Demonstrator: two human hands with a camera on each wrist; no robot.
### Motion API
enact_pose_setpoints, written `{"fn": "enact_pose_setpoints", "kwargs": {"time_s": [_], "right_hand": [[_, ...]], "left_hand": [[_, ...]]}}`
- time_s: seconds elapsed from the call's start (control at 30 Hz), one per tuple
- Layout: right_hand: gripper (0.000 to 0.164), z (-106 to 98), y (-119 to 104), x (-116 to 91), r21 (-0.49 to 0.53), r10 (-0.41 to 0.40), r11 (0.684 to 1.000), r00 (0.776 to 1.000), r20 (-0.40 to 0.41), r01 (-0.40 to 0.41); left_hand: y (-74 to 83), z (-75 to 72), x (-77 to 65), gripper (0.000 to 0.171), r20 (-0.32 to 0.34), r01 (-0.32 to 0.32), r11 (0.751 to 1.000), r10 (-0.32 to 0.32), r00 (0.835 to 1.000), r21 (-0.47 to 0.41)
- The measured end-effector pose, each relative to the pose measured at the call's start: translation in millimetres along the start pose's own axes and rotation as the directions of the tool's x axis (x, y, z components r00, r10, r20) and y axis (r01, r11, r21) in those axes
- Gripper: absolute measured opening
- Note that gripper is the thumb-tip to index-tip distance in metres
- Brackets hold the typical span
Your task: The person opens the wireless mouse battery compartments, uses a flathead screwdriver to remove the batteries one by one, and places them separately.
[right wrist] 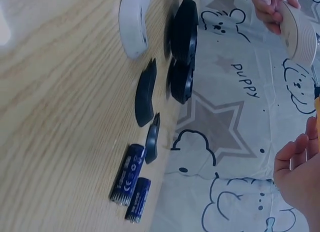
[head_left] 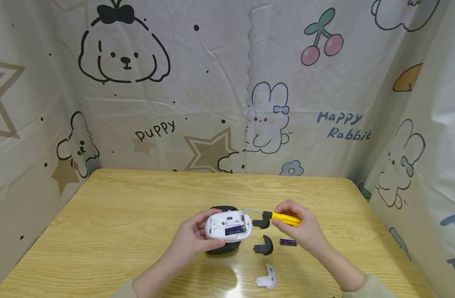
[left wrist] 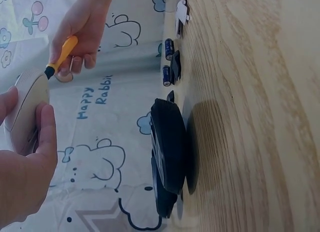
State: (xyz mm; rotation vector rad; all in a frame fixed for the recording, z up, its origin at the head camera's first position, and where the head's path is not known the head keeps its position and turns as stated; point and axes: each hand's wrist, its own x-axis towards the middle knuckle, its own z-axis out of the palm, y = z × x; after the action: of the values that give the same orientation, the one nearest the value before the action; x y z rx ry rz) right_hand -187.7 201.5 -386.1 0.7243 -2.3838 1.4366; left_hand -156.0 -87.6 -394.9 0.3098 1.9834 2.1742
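Note:
My left hand point(head_left: 191, 235) grips a white computer mouse point(head_left: 216, 236) by its edges, raised above the table with its underside facing me. A dark blue battery point(head_left: 234, 230) lies in its uncovered compartment. In my right hand point(head_left: 303, 229) is a yellow-handled screwdriver point(head_left: 285, 219), held by the handle. Its thin shaft points left, with the tip by the mouse's upper right edge; whether they touch I cannot tell. The left wrist view shows the mouse point(left wrist: 31, 99) from the side, its open compartment turned away, and the screwdriver point(left wrist: 64, 52) beyond it.
Two black mice point(right wrist: 184, 31) point(head_left: 223, 249) lie on the wooden table point(head_left: 138, 215) below the held one. To their right are two black battery covers point(head_left: 263, 246) point(head_left: 262, 224), a white cover point(head_left: 266, 278) and two loose batteries point(right wrist: 128, 173) point(right wrist: 138, 199). A printed curtain point(head_left: 212, 82) stands behind.

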Motion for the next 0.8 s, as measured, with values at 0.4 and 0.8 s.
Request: {"fn": "enact_pose_setpoints", "kwargs": {"time_s": [0.4, 0.8], "right_hand": [[0.020, -16.8, 35.4, 5.0, -0.061, 0.074, 0.995, 0.997, -0.009, -0.074], [0.017, -30.2, 68.0, 11.8, -0.154, 0.147, 0.978, 0.988, 0.039, -0.139]], "left_hand": [[-1.9, -5.1, -0.9, 0.072, -0.020, 0.009, 0.999, -0.008, 1.000, 0.041], [-5.4, -9.6, -1.2, 0.071, -0.029, 0.023, 0.999, -0.022, 0.999, 0.045]]}}
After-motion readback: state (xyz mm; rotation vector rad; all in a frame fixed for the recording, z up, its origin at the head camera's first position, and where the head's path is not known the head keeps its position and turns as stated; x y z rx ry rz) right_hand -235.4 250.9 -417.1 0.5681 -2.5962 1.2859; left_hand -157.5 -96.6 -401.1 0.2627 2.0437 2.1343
